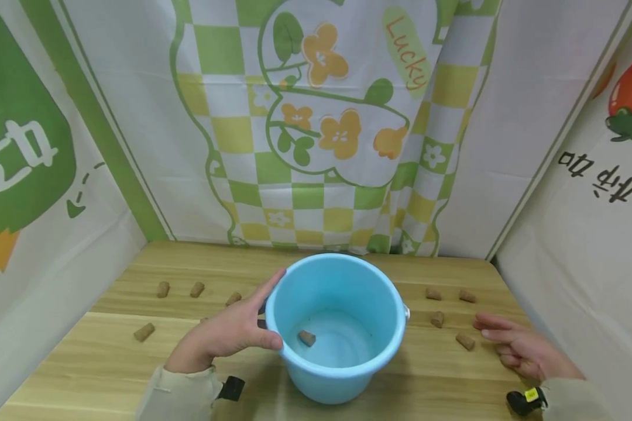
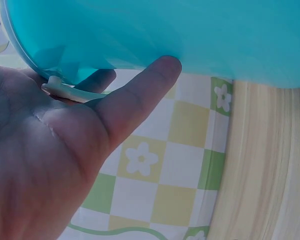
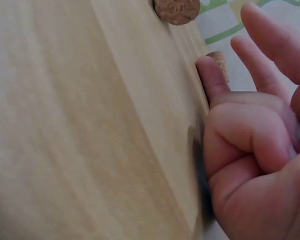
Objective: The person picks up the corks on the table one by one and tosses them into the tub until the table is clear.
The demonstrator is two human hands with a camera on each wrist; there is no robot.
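The left hand (image 1: 234, 332) is spread against the blue bucket (image 1: 333, 386), with one cork (image 1: 306, 338) inside. The right hand (image 1: 526, 348), some fingers out, some folded, is near a loose cork (image 1: 465, 341). Probably reaching for corks; next needs a gentle pinch.
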